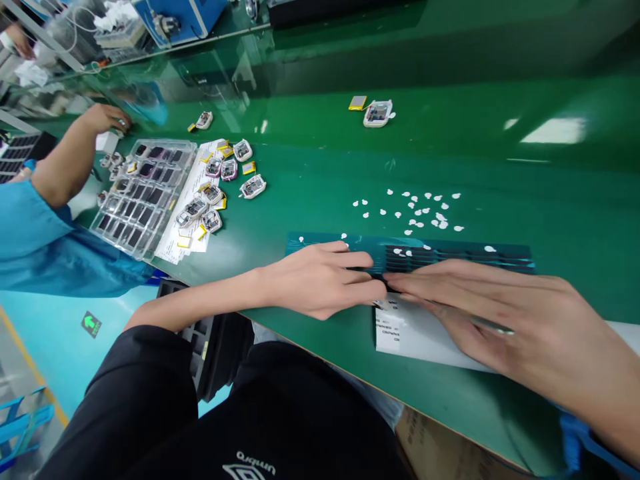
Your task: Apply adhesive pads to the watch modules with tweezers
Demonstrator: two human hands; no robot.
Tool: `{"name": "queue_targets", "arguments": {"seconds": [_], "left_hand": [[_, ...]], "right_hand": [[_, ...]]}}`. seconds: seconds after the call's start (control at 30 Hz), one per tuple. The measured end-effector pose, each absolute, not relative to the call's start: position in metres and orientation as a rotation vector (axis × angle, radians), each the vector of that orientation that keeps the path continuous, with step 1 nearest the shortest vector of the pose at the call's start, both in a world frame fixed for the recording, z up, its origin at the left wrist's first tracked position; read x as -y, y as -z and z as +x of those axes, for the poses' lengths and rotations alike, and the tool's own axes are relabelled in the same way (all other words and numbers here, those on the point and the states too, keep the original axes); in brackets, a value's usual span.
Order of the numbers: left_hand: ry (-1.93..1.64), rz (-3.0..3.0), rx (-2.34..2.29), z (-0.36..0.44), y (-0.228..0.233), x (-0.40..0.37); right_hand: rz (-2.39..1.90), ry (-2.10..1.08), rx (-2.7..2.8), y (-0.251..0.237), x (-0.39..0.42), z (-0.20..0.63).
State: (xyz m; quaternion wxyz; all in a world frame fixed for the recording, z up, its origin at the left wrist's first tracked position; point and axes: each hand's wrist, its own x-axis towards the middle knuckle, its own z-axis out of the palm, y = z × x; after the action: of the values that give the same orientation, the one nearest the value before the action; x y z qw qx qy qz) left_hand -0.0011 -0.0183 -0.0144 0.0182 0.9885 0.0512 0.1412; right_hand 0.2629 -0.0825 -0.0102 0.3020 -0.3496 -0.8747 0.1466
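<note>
My right hand (505, 307) is closed round a pair of metal tweezers (493, 325), with its fingertips close to my left hand. My left hand (330, 280) has its fingers bent and drawn together; whatever they pinch is too small or hidden to tell. Beneath both hands lies a dark sheet with rows of black strips (460, 257), with a few small white round stickers on it. A white printed sheet (387, 337) sticks out under my right hand. More white tabbed stickers (443, 224) are scattered just beyond the dark sheet.
A small white-cased device with circuitry (379, 114) and a yellow-edged battery (357, 103) lie farther back. At left are several similar devices (253, 187) and a clear compartment tray (145, 207). A co-worker's arm (70, 160) reaches in there. Black trays (215, 353) stand below the table edge.
</note>
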Motion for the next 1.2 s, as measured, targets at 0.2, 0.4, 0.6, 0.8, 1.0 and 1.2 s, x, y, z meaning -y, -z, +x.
{"name": "queue_targets", "arguments": {"seconds": [0.2, 0.4, 0.6, 0.8, 1.0, 1.2], "left_hand": [[-0.525, 3.063, -0.114, 0.003, 0.011, 0.013], [-0.483, 2.936, 0.009, -0.001, 0.008, 0.013], [-0.741, 1.545, -0.723, 0.009, -0.013, -0.008], [-0.585, 0.921, -0.825, 0.023, -0.005, -0.021], [-0.649, 1.064, -0.89, 0.022, 0.001, -0.003], [-0.659, 0.765, -0.885, 0.023, -0.003, -0.001]], "right_hand": [[-0.936, -0.268, 2.329, 0.006, 0.087, 0.263], [-1.035, -0.164, 2.109, -0.003, 0.091, 0.255], [-1.168, -0.002, 2.022, -0.005, 0.098, 0.253], [-1.155, 0.179, 2.114, -0.007, 0.1, 0.257], [-1.064, 0.051, 2.278, -0.012, 0.113, 0.255], [-1.104, 0.066, 2.351, -0.008, 0.121, 0.248]]}}
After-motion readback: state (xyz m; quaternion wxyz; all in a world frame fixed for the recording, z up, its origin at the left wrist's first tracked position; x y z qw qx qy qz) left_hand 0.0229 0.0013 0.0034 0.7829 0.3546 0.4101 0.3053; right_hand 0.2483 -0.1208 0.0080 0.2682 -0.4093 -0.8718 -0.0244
